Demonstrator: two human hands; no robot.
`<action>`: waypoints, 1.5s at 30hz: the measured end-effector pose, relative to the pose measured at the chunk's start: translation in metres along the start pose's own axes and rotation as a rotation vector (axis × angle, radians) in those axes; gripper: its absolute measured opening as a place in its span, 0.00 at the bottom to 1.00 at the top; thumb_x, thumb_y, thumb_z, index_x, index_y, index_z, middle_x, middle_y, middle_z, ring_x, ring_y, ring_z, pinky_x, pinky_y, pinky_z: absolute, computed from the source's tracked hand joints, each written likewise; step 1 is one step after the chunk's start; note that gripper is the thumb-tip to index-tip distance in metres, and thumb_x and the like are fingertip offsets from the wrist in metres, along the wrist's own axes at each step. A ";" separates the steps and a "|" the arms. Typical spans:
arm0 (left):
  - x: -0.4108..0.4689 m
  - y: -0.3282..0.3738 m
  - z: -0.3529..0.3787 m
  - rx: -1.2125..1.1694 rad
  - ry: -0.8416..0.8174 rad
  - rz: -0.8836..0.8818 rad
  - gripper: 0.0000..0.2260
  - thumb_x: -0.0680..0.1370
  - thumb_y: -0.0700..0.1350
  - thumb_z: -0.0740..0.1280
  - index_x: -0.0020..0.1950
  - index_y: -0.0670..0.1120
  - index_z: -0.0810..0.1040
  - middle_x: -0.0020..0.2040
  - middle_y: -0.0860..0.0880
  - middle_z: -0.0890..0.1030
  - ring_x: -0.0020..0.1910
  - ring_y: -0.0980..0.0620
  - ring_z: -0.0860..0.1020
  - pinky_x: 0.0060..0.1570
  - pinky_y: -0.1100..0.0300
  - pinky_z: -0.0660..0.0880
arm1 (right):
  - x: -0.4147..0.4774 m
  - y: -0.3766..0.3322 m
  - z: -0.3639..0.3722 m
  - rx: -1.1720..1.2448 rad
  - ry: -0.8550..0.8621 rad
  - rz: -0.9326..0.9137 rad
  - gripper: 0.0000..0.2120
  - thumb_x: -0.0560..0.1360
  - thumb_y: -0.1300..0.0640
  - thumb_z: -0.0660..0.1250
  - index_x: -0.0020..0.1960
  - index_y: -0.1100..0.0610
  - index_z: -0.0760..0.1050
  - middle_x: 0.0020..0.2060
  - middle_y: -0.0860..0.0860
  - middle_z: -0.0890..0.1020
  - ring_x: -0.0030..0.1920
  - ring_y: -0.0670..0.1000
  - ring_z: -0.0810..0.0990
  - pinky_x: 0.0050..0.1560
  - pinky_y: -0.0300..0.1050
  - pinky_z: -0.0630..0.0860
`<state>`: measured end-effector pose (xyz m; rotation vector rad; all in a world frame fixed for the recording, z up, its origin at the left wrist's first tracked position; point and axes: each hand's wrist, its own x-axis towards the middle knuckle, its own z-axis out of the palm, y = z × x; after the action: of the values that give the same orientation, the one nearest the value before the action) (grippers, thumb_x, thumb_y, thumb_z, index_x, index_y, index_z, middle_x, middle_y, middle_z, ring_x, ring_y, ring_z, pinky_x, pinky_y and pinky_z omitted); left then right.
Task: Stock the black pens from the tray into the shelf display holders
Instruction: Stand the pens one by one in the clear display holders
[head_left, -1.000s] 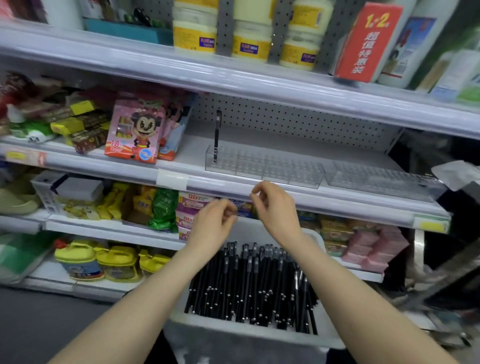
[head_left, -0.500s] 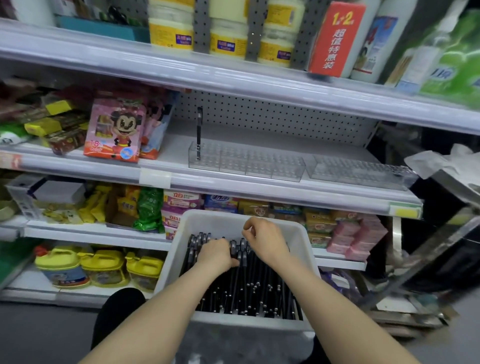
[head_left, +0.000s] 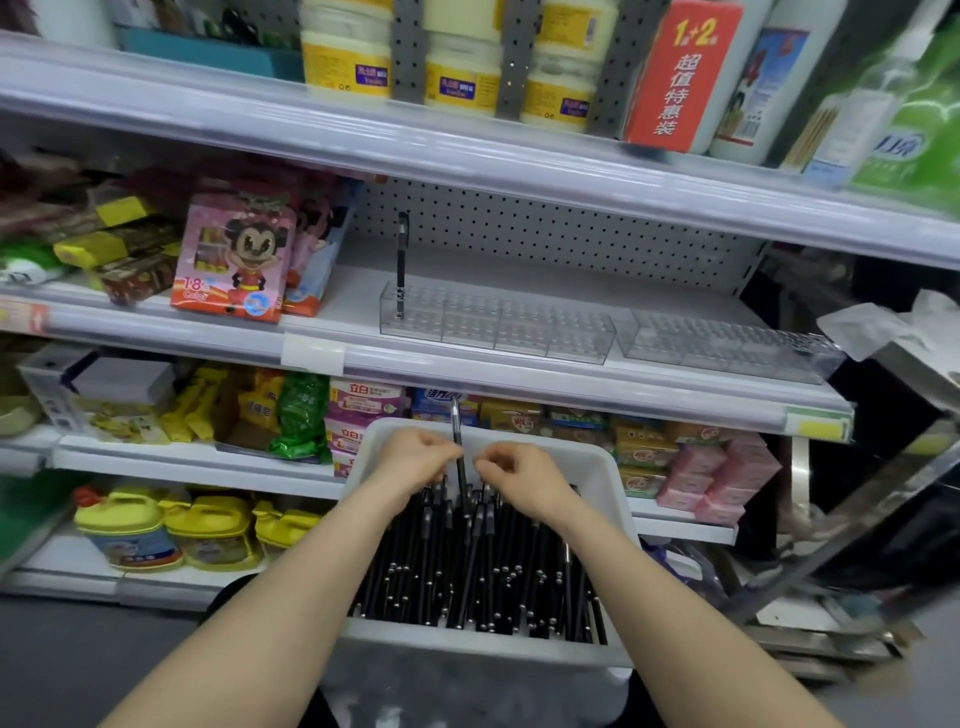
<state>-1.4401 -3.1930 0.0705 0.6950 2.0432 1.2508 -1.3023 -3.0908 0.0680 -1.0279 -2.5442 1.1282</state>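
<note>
Now 1 thing differs from a moment before. Then both hands were down among the pens; now 1 lifted pen (head_left: 455, 421) is raised out of the pile, in the lower centre of the frame. The left hand (head_left: 415, 460) pinches this lifted pen with curled fingertips, about at the middle of the barrel. The right hand (head_left: 522, 475) is just beside it on the right, its fingers also curled. We cannot tell if it holds the same pen, another one, or nothing. We judge that the picking step is nearly done and that carrying to the shelf comes next.

The lifted pen stands almost upright. Its long axis runs from bottom to top of the frame, and the top leans a little to the left. The upper end shows against the packets behind it. The lower end is down among the other pens (head_left: 493, 566), which lie in the white tray (head_left: 597, 467) with their long axes running away from us.

Higher, in the middle of the frame, 2 clear holders sit side by side on the middle shelf (head_left: 358, 291): the left holder (head_left: 519, 332) and the right holder (head_left: 727, 345). Only 1 stocked pen (head_left: 401, 260) stands there, upright at the far left end of the left holder. So the task seems only at its beginning, and the lifted pen already has nearly the direction that a hole needs.
</note>
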 end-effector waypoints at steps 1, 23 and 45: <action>0.000 0.006 -0.003 -0.038 0.007 0.019 0.05 0.74 0.47 0.72 0.41 0.47 0.81 0.32 0.48 0.79 0.33 0.51 0.77 0.41 0.55 0.77 | 0.000 -0.003 0.001 0.060 -0.014 0.005 0.11 0.79 0.50 0.66 0.58 0.54 0.80 0.47 0.47 0.82 0.46 0.45 0.78 0.49 0.40 0.72; -0.007 -0.040 0.020 0.835 -0.004 0.023 0.09 0.74 0.51 0.70 0.50 0.48 0.82 0.50 0.48 0.82 0.50 0.47 0.80 0.50 0.55 0.79 | 0.017 -0.055 -0.045 0.040 0.125 -0.172 0.09 0.76 0.53 0.70 0.54 0.55 0.80 0.41 0.50 0.83 0.44 0.50 0.82 0.48 0.47 0.79; 0.029 -0.027 -0.021 0.290 -0.283 0.159 0.09 0.78 0.49 0.68 0.39 0.52 0.74 0.32 0.53 0.78 0.34 0.54 0.79 0.47 0.54 0.80 | 0.145 -0.180 -0.058 0.223 0.425 -0.167 0.07 0.77 0.58 0.70 0.53 0.57 0.81 0.42 0.53 0.85 0.44 0.54 0.85 0.56 0.52 0.80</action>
<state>-1.4771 -3.1956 0.0457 1.1214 1.9770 0.8845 -1.4812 -3.0469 0.2200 -0.8705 -2.0766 0.9948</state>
